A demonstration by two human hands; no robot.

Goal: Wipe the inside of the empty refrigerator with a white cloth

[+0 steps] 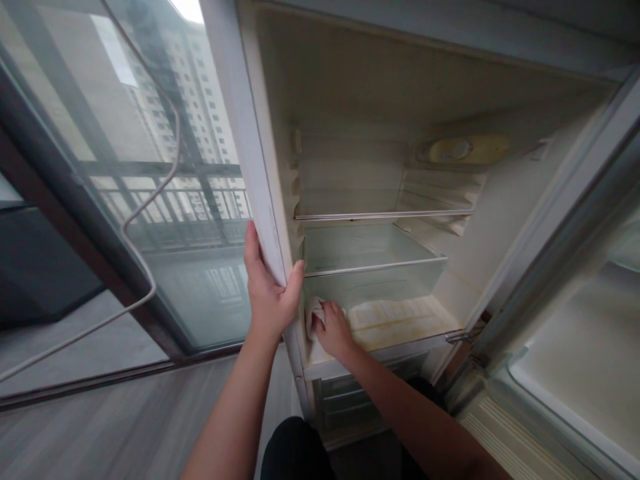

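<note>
An old white refrigerator stands with its inside in full sight. My left hand is wrapped around the front edge of its left wall, the thumb on the inner side and the fingers on the outer. Low in the compartment, my right hand grips a crumpled whitish cloth and presses it near the left end of the compartment floor. That floor has yellowish stains. Part of the cloth is hidden by my fingers.
Two shelves, an upper one and a lower glass one, lie above my right hand. The refrigerator door hangs open at right. A drawer is below. On the left, a pale cable runs before a glass sliding door.
</note>
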